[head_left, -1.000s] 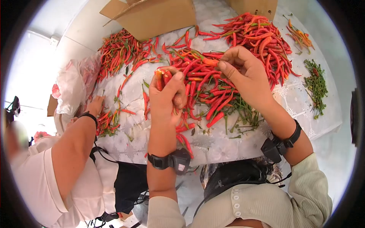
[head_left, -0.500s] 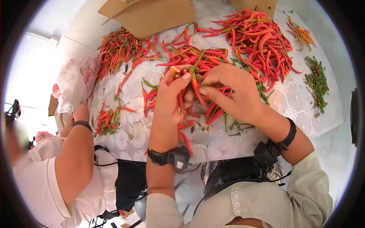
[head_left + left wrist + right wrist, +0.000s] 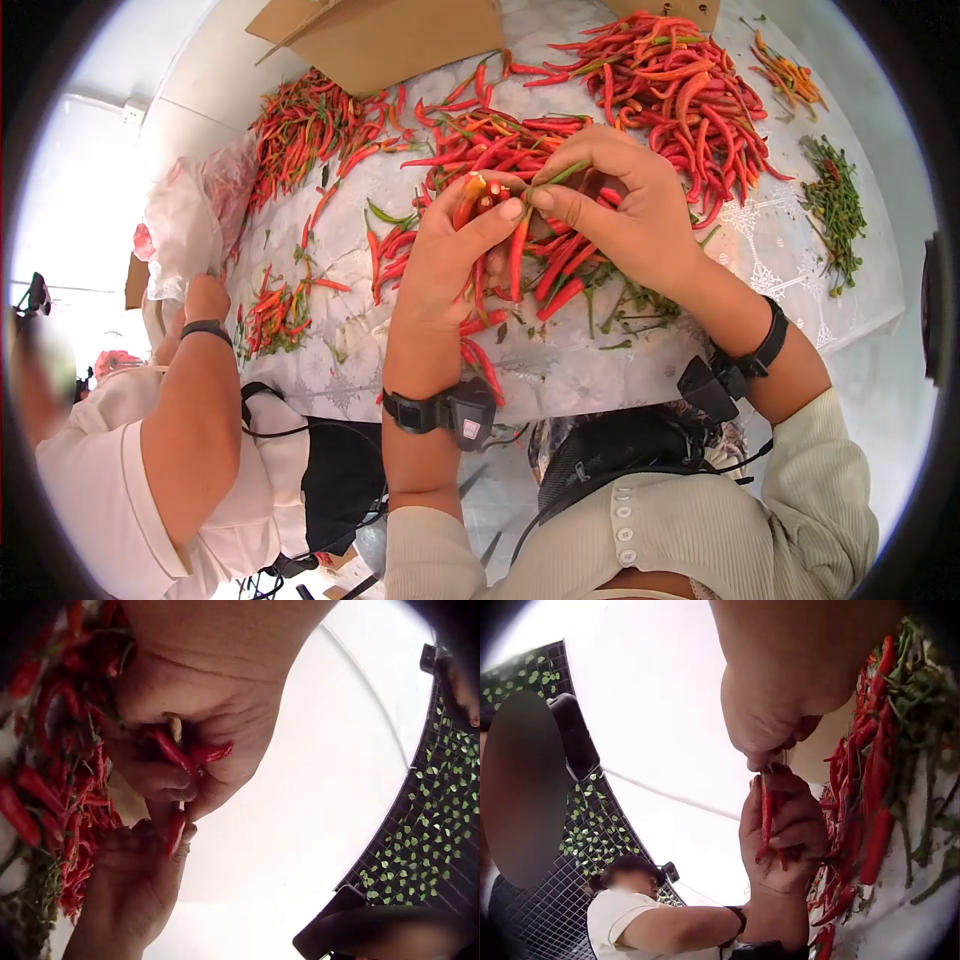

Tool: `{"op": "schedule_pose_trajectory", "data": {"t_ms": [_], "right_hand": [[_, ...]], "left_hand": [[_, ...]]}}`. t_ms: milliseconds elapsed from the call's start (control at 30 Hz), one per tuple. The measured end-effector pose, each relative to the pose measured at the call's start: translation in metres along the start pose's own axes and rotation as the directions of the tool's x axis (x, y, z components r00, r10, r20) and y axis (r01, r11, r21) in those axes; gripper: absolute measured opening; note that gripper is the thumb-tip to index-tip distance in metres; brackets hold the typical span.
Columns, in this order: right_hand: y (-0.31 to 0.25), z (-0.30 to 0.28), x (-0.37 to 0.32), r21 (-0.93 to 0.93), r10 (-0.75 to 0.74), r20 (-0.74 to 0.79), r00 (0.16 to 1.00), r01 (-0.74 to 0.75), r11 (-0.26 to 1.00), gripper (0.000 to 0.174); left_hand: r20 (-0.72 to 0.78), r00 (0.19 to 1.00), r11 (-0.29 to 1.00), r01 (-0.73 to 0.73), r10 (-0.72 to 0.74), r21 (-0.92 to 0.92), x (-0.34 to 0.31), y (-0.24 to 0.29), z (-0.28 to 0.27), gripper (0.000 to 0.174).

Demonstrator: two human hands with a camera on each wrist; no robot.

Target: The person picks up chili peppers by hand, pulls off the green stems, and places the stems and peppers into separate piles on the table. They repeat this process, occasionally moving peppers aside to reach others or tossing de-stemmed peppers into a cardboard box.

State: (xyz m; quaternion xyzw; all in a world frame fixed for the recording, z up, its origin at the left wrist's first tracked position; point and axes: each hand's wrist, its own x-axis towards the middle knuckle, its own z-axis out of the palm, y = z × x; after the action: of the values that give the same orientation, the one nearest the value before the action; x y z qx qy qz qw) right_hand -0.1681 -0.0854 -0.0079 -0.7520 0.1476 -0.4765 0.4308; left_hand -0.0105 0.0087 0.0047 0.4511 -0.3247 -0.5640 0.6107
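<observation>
My left hand (image 3: 455,245) is curled round several red chillies (image 3: 468,200), their cut ends showing above the thumb. One more red chilli (image 3: 518,255) hangs at its fingertips. The right hand (image 3: 625,210) meets it there, thumb and forefinger pinching the green stem (image 3: 570,173) at the top of that chilli. In the left wrist view, chilli tips (image 3: 177,754) poke out of the curled left hand (image 3: 202,697). From the right wrist view, a chilli (image 3: 767,814) lies along the left fingers (image 3: 791,832), below the right hand (image 3: 769,712).
A chilli heap (image 3: 500,140) lies beyond the hands, a larger one (image 3: 690,100) at back right, another (image 3: 305,125) at back left. Green stems (image 3: 835,215) form a pile at right. A cardboard box (image 3: 400,45) stands behind. Another person's arm (image 3: 195,400) is at left, near a plastic bag (image 3: 190,220).
The right hand came from the heap to the left hand with a chilli. Its fingers have since moved onto the stem, and the chilli now hangs at the left fingertips.
</observation>
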Motion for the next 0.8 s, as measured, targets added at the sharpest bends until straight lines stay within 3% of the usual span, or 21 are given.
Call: {"op": "schedule_pose_trajectory", "data": {"t_ms": [33, 133, 333, 433, 533, 800], "right_hand": [[0.002, 0.0, 0.0, -0.106, -0.09, -0.021, 0.996, 0.087, 0.991, 0.016], [-0.002, 0.001, 0.0, -0.171, -0.179, 0.006, 0.984, 0.177, 0.969, 0.016], [-0.004, 0.004, -0.002, -0.07, -0.058, 0.018, 0.998, 0.059, 0.996, 0.018], [-0.006, 0.003, -0.002, -0.01, 0.046, 0.07, 0.996, -0.046, 0.999, 0.019], [0.001, 0.007, -0.003, 0.332, 0.295, 0.191, 0.936, -0.344, 0.878, 0.022], [-0.002, 0.003, 0.0, 0.57, 0.398, 0.394, 0.828, -0.56, 0.601, 0.02]], "left_hand": [[-0.013, 0.999, 0.999, -0.031, 0.032, 0.019, 0.001, -0.002, 0.0, 0.028], [-0.023, 0.996, 0.995, -0.085, 0.086, 0.057, 0.002, -0.006, -0.001, 0.03], [0.01, 0.997, 0.996, -0.082, 0.082, 0.034, -0.001, -0.003, -0.001, 0.028], [0.029, 0.996, 0.997, -0.08, 0.079, 0.009, -0.001, -0.003, -0.002, 0.027], [0.016, 0.996, 0.996, -0.084, 0.084, 0.029, -0.001, -0.002, -0.001, 0.027], [0.093, 0.994, 0.998, -0.055, 0.052, 0.03, -0.002, 0.001, 0.0, 0.026]]}}
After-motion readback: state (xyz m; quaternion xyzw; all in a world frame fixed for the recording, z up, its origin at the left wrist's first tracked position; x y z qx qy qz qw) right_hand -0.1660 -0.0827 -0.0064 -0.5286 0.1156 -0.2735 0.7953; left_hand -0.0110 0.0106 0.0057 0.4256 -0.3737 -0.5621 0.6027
